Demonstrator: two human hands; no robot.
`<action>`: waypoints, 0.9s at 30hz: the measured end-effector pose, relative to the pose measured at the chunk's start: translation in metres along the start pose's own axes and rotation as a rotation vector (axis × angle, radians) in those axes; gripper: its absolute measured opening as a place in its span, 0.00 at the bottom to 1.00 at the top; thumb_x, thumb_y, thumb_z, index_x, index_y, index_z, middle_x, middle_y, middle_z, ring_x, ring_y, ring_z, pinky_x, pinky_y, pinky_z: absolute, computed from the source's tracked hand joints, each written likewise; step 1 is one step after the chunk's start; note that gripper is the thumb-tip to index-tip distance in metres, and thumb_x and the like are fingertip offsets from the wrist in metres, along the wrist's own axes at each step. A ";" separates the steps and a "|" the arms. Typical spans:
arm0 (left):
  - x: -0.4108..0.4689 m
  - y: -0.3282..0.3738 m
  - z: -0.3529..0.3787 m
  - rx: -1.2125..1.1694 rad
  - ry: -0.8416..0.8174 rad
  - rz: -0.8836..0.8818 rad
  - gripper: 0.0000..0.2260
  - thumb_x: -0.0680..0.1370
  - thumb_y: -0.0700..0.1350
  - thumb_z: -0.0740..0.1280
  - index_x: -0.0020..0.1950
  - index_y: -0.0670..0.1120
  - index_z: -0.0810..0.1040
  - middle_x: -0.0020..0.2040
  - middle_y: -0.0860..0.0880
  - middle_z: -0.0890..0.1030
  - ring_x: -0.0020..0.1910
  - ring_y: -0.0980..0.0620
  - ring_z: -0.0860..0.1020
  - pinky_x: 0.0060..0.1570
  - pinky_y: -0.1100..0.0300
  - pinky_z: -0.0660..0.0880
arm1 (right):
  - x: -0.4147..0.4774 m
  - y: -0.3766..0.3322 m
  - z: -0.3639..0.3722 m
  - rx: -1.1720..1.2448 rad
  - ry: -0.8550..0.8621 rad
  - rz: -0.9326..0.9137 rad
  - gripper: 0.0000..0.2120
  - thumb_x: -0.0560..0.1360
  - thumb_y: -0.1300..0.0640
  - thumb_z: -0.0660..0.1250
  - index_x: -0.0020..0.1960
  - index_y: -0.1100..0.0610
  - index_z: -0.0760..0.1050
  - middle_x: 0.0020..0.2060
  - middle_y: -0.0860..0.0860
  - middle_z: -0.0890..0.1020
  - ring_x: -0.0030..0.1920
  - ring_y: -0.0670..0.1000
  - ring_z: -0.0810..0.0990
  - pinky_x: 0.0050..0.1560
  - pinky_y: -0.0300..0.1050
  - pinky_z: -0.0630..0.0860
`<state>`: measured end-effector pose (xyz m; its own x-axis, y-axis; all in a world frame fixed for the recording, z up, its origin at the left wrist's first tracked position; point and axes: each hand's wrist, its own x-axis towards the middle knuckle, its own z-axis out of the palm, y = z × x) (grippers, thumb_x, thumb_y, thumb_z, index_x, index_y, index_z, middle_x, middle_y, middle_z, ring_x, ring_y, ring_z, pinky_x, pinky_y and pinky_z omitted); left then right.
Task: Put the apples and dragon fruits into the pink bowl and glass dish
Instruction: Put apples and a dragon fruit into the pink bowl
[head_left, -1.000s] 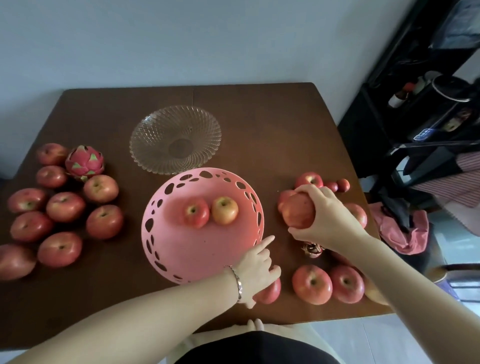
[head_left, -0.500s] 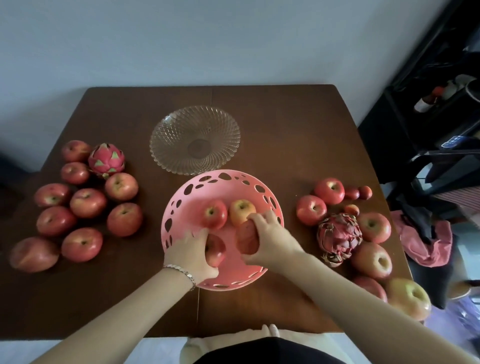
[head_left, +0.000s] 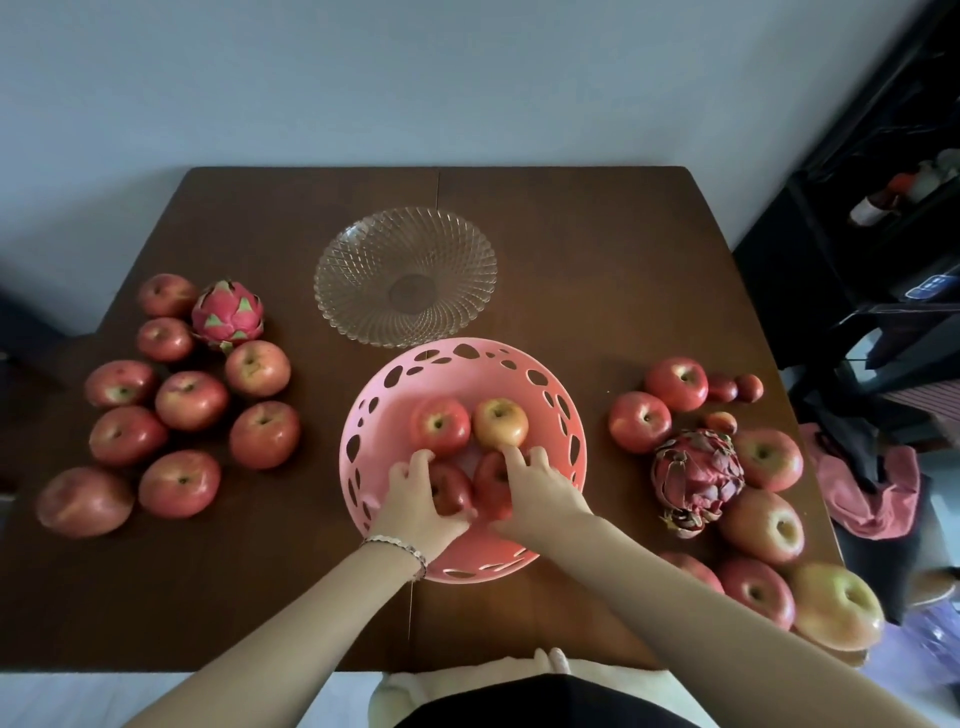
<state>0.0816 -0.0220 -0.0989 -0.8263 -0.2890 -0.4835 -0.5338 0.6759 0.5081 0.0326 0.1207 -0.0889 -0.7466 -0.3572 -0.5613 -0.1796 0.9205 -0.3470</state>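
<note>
**Head view: both hands on apples inside the pink bowl**

The pink bowl (head_left: 395, 421) stands in the lower middle of the frame on the brown worktop (head_left: 571, 260). Four apples lie in it. The left hand (head_left: 415, 499) has its fingers curled around the lower-left apple (head_left: 453, 493), a dark red one. The right hand (head_left: 540, 493) grips the lower-right apple (head_left: 491, 483), with fingers over the top and the thumb under it. These two apples touch each other. Just above them in the bowl lie a red apple (head_left: 440, 426) and a yellowish apple (head_left: 500, 422), side by side. The left wrist wears a thin bracelet (head_left: 400, 551).

The glass dish (head_left: 363, 249) is above the bowl, in the middle of the frame, just beside the bowl's upper rim, and it holds no fruit.

At the left of the frame nine apples (head_left: 191, 400) lie in a group on the worktop, with a bright pink dragon fruit (head_left: 227, 314) at the upper edge of the group. At the right there is a second group of apples (head_left: 640, 421), some partly covered by the right arm, around a darker dragon fruit (head_left: 696, 478). Three small red fruits (head_left: 749, 387) lie at the upper end of this group; what kind they are I cannot tell. A pink cloth (head_left: 872, 493) hangs beyond the right edge of the worktop.
</note>
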 end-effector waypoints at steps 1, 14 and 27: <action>0.001 0.000 -0.001 -0.054 0.022 -0.018 0.31 0.67 0.50 0.74 0.65 0.47 0.65 0.61 0.46 0.70 0.56 0.46 0.75 0.55 0.55 0.74 | -0.002 0.000 -0.001 -0.018 0.013 -0.014 0.36 0.70 0.52 0.70 0.71 0.53 0.56 0.61 0.57 0.67 0.60 0.60 0.73 0.54 0.52 0.73; 0.000 0.009 -0.003 0.230 0.022 -0.045 0.27 0.70 0.58 0.69 0.63 0.47 0.64 0.57 0.44 0.74 0.55 0.44 0.76 0.52 0.50 0.77 | 0.016 0.087 -0.073 0.085 0.389 0.257 0.35 0.67 0.59 0.69 0.72 0.54 0.60 0.68 0.60 0.64 0.70 0.62 0.58 0.68 0.54 0.61; -0.031 0.078 -0.028 -0.320 0.056 0.359 0.17 0.73 0.46 0.70 0.59 0.56 0.69 0.56 0.52 0.73 0.51 0.54 0.78 0.50 0.60 0.79 | -0.005 0.090 -0.088 0.146 0.445 -0.006 0.39 0.63 0.51 0.76 0.69 0.52 0.62 0.63 0.53 0.65 0.60 0.57 0.70 0.56 0.48 0.73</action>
<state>0.0602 0.0210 -0.0247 -0.9722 -0.1175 -0.2024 -0.2341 0.4995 0.8341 -0.0359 0.2189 -0.0510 -0.9538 -0.2303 -0.1931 -0.1163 0.8752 -0.4695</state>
